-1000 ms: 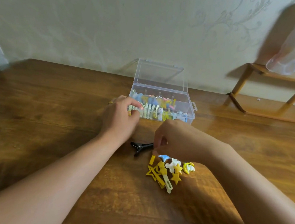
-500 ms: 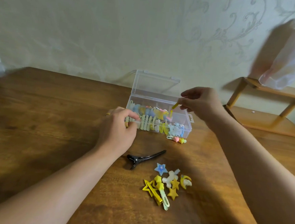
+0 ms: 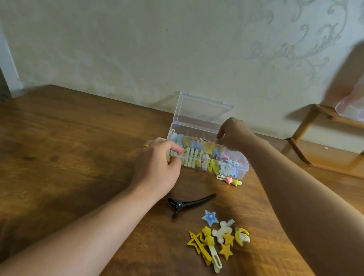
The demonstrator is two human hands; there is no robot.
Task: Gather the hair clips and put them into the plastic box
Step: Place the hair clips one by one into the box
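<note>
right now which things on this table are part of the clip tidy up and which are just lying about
Part of the job: clear plastic box; black duckbill clip; blue star clip; heap of yellow star clips; pink and yellow clip.

Lying about: wooden shelf rack; crumpled plastic bag.

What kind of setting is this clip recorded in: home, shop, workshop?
Most likely a room in a home. A wooden table stands against a wall with pale scroll-patterned wallpaper, a small wooden shelf sits beside it, and a clear plastic box of children's hair clips is open.
</note>
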